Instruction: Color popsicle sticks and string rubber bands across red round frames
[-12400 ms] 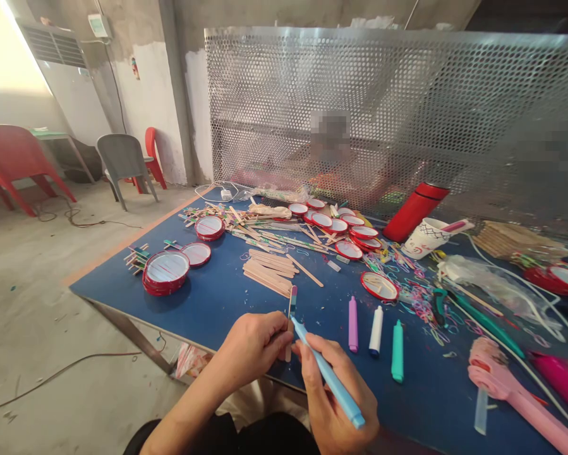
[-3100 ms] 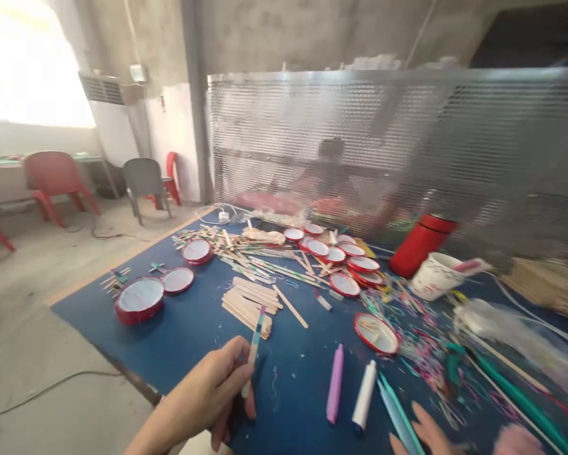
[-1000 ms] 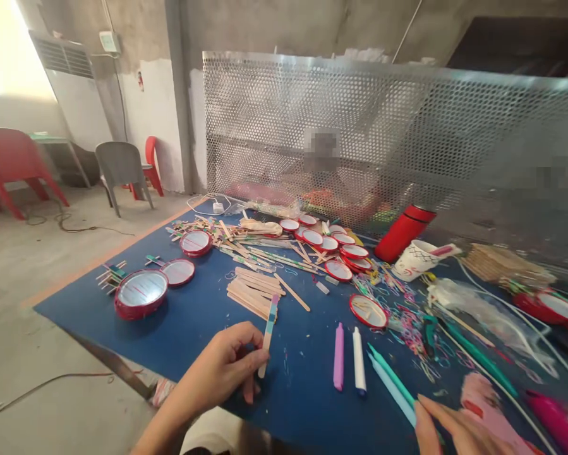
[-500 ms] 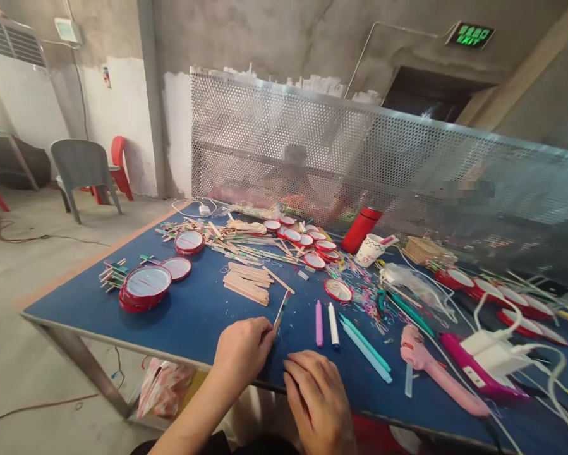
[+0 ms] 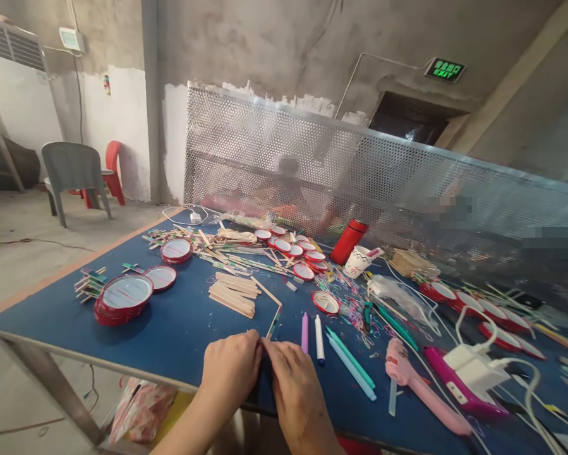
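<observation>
**Your Head Camera Looks Down at the Table**

You wear this camera on your head. It looks forward and down, over the long blue table (image 5: 179, 344). Your left hand (image 5: 230, 373) and your right hand (image 5: 297, 392) are very near, at the bottom of the picture. The metal screen (image 5: 246, 148) is far off, with the wall (image 5: 265, 44) behind it.

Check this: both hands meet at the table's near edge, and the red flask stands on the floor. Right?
No: the red flask stands on the blue table, as the head view shows; the left hand and right hand do meet there.
</observation>
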Demonstrator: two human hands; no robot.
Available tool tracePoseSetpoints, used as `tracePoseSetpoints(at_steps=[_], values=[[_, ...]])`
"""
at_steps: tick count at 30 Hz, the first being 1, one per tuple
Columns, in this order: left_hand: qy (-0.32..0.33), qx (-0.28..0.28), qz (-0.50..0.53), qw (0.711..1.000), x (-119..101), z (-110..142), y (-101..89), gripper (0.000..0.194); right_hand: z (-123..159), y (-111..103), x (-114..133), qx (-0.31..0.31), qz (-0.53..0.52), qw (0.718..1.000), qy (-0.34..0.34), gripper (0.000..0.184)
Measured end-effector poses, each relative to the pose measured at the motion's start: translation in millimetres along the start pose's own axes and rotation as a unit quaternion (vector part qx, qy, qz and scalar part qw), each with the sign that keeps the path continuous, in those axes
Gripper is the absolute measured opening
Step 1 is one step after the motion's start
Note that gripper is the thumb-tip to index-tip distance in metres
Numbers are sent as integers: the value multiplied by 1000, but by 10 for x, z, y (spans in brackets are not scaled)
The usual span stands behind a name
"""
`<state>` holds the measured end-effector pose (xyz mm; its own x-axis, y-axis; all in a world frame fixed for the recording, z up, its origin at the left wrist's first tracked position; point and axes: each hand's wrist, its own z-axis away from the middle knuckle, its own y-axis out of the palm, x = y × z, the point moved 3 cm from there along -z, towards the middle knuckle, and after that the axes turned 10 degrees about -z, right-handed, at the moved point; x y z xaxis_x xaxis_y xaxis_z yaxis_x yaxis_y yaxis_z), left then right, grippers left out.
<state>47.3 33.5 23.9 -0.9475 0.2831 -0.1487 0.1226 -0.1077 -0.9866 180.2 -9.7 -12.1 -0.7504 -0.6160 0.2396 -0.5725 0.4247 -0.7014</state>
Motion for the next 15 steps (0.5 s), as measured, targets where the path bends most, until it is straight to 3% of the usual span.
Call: tracePoseSetpoints(at_steps=[8, 15], values=[[-17, -14, -32, 999, -52, -3, 87, 31, -17, 90, -127, -19, -53, 998, 20, 41], [1, -16, -25, 1000, -24, 3, 132, 24, -57, 58, -142, 31, -55, 997, 50, 30]])
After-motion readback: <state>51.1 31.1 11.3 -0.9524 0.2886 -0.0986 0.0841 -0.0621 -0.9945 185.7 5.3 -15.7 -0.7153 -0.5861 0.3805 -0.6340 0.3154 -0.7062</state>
